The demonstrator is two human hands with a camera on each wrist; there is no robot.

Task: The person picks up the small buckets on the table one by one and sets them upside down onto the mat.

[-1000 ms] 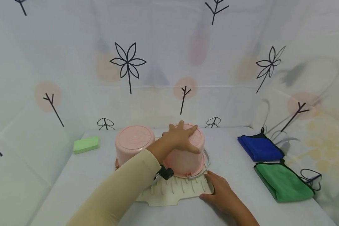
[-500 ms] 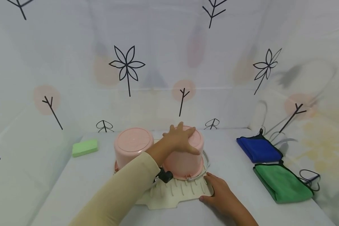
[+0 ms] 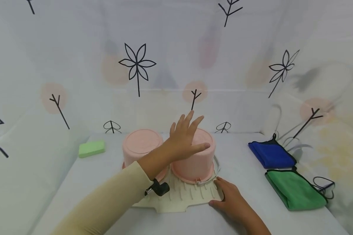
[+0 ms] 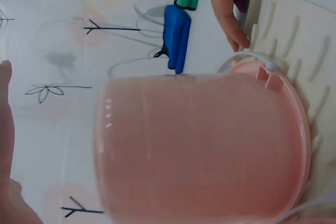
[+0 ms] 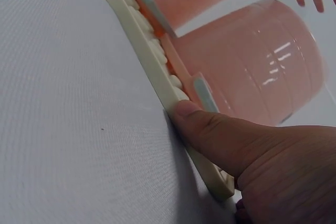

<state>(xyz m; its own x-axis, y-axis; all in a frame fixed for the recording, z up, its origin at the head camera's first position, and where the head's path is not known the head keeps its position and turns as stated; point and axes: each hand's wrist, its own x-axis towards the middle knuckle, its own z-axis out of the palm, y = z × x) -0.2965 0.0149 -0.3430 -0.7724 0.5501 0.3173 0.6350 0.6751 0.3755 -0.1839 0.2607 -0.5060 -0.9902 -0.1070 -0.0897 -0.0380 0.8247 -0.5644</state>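
Observation:
Two pink buckets stand upside down on a cream ridged draining tray [image 3: 176, 199], the left bucket [image 3: 142, 141] beside the right bucket [image 3: 197, 164]. My left hand [image 3: 182, 140] is raised over the right bucket, fingers straight and spread, holding nothing. In the left wrist view, a gap shows between that hand [image 4: 6, 135] and the bucket's base [image 4: 105, 145]. My right hand [image 3: 230, 199] grips the tray's near right corner, its thumb [image 5: 210, 127] on the front edge in the right wrist view. The forearm partly hides the left bucket.
A light green sponge [image 3: 92, 148] lies at the back left of the white-covered table [image 3: 67, 195]. On the right are a folded blue cloth [image 3: 272, 154] and a folded green cloth [image 3: 295, 189], both with black edging. A patterned sheet [image 3: 164, 65] hangs behind.
My left hand has lifted off the right bucket's upturned base, and its fingers have straightened. The forearm has shifted left. My right hand stays on the tray corner; the buckets have not moved.

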